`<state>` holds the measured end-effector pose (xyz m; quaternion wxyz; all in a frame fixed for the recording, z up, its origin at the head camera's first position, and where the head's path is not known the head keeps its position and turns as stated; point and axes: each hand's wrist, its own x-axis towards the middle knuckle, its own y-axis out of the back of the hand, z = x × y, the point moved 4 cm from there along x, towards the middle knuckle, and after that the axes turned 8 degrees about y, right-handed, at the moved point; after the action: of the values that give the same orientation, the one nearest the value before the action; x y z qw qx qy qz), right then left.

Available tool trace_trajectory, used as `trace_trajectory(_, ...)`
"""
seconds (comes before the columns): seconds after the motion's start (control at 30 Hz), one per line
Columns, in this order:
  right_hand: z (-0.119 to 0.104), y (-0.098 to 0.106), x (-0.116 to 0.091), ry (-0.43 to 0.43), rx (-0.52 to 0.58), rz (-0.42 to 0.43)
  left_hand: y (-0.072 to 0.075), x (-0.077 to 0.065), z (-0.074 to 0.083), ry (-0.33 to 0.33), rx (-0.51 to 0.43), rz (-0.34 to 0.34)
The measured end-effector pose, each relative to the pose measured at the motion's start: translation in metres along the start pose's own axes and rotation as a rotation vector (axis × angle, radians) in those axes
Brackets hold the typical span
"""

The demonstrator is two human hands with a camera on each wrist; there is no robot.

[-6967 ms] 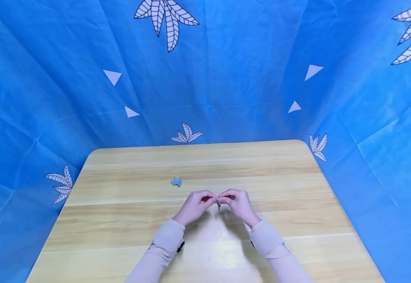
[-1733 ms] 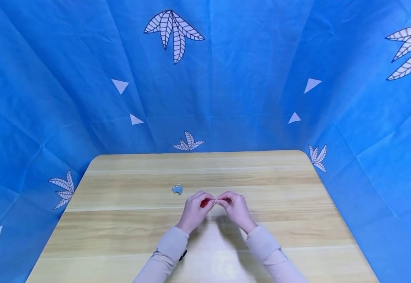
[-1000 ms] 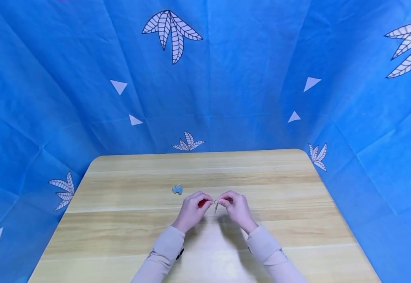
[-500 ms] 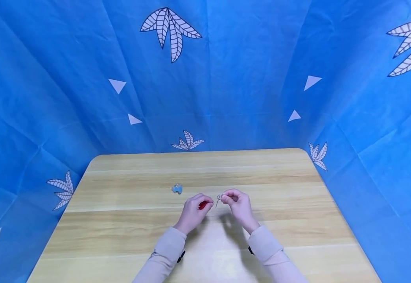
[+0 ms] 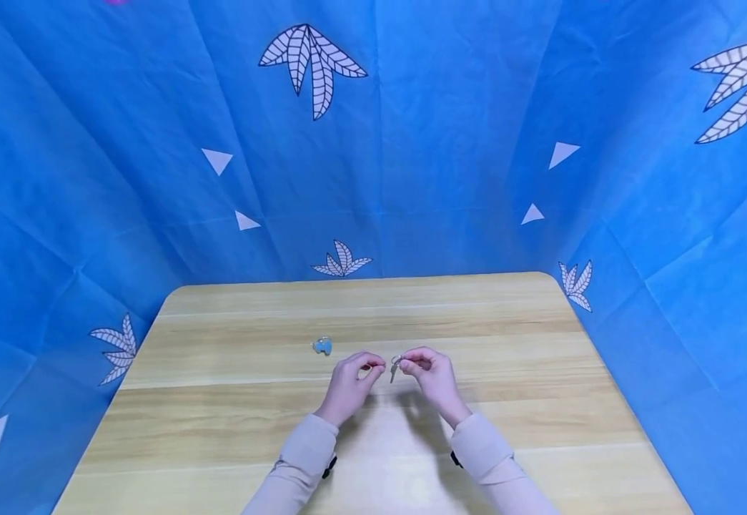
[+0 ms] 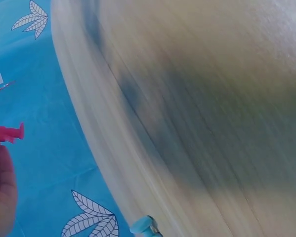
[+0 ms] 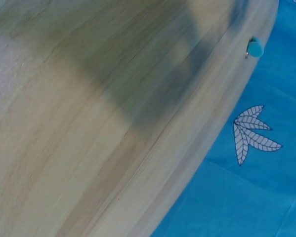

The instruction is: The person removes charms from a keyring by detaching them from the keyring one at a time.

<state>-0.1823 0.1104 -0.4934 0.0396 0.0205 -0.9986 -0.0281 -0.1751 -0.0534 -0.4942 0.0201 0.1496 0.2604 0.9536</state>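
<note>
In the head view my left hand (image 5: 347,386) and right hand (image 5: 436,378) face each other above the table, a small gap between their fingertips. My right fingers pinch a metal ring from which a key (image 5: 393,373) hangs. My left thumb and finger pinch a small red pendant (image 6: 7,133), seen in the left wrist view sticking out past the hand; its exact shape is partly cut off. A small blue charm with a metal ring (image 5: 323,347) lies on the table beyond my left hand.
The wood-grain table (image 5: 231,422) has rounded far corners. A blue cloth (image 5: 450,157) with white leaf and triangle prints rises behind and beside it. Shadows of the hands fall on the tabletop.
Earlier my fingertips met around the ring and key. They have since come apart; the ring and key stay in my right hand. The red pendant has turned out of the head view.
</note>
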Motion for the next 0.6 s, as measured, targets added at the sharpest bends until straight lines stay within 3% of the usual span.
trace_trajectory(0.1, 0.005, 0.0, 0.002, 0.0, -0.009, 0.011, 0.002, 0.001, -0.001, 0.03, -0.024, 0.014)
trace_trajectory(0.33, 0.012, 0.004, 0.005, -0.038, -0.052, 0.017, 0.007, 0.003, -0.015, 0.168, -0.165, 0.046)
trace_trajectory(0.6, 0.024, 0.008, 0.003, -0.05, -0.07, 0.004, 0.02, -0.002, -0.048, 0.189, -0.147, 0.167)
